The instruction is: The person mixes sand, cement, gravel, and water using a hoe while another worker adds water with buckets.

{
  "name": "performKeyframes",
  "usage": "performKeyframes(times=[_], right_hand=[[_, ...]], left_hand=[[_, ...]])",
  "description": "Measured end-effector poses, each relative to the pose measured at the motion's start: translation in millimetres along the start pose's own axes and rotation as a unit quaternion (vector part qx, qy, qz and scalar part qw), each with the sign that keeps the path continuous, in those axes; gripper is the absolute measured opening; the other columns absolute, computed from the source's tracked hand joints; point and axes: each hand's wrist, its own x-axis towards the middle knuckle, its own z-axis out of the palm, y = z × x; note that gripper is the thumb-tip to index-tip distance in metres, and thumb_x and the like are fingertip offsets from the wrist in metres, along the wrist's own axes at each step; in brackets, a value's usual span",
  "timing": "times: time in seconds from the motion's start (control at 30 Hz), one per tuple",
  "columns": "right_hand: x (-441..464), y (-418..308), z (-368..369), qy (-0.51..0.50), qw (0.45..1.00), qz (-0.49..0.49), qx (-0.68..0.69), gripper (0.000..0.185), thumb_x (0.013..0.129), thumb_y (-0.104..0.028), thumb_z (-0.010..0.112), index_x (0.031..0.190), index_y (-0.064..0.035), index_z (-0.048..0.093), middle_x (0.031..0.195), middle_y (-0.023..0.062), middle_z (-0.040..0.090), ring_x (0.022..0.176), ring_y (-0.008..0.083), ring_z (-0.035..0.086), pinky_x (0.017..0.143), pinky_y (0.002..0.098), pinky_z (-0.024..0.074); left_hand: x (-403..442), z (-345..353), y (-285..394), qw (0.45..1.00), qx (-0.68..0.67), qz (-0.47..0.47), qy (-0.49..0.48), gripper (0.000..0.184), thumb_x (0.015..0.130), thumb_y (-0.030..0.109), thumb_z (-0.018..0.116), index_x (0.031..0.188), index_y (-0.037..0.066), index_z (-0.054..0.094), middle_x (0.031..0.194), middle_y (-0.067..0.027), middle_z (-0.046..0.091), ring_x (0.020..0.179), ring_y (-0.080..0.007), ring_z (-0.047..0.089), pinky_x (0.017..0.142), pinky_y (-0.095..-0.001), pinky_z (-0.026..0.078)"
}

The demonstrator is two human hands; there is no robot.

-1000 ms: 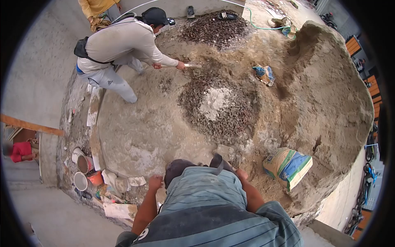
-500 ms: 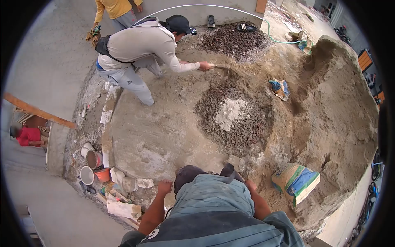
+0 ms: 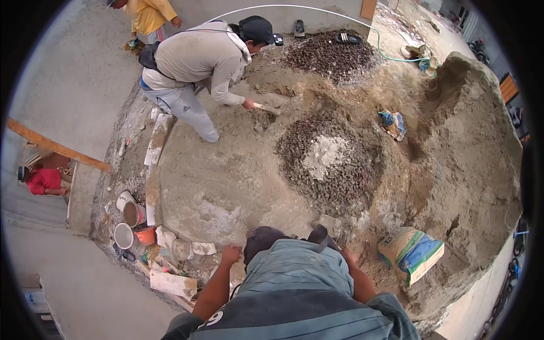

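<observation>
My left hand point(image 3: 230, 254) hangs beside my left thigh, its fingers loosely curled and nothing visible in them. My right hand point(image 3: 349, 257) is down at my other side, with its fingers mostly hidden. Between that hand and the big sand heap stands a paper cement sack point(image 3: 410, 256), upright but tilted. Ahead of me is a ring of dark gravel point(image 3: 354, 190) with pale powder point(image 3: 325, 157) on top. Across from me a co-worker point(image 3: 198, 59) bends over, holding a wooden-handled tool point(image 3: 265, 108) against the ground.
A tall sand heap point(image 3: 470, 153) rises on the right. Buckets point(image 3: 122, 238) and rubble line the left edge, beside a row of pale blocks point(image 3: 152, 187). A second gravel pile point(image 3: 328, 56) and a hose point(image 3: 391, 56) lie at the back. Other people stand further left.
The co-worker has drawn the tool back toward their body and lower. The person in yellow has shifted slightly. My hands stay at my sides while the view has turned a little.
</observation>
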Motion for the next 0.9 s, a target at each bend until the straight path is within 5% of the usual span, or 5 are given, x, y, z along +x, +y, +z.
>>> performKeyframes(times=[0.9], right_hand=[[-2,-7,0,-0.011,1.0,-0.01,0.008,0.04,0.086,-0.037,0.055,0.113,-0.0113,0.07,0.122,0.0157,0.064,0.115,0.0329,0.061,0.09,0.0433,0.0513]], left_hand=[[-17,-6,16,1.0,-0.003,-0.013,-0.008,0.015,0.086,0.02,0.06,0.091,0.006,0.063,0.072,-0.0069,0.064,0.055,-0.0164,0.06,0.048,-0.0314,0.049]])
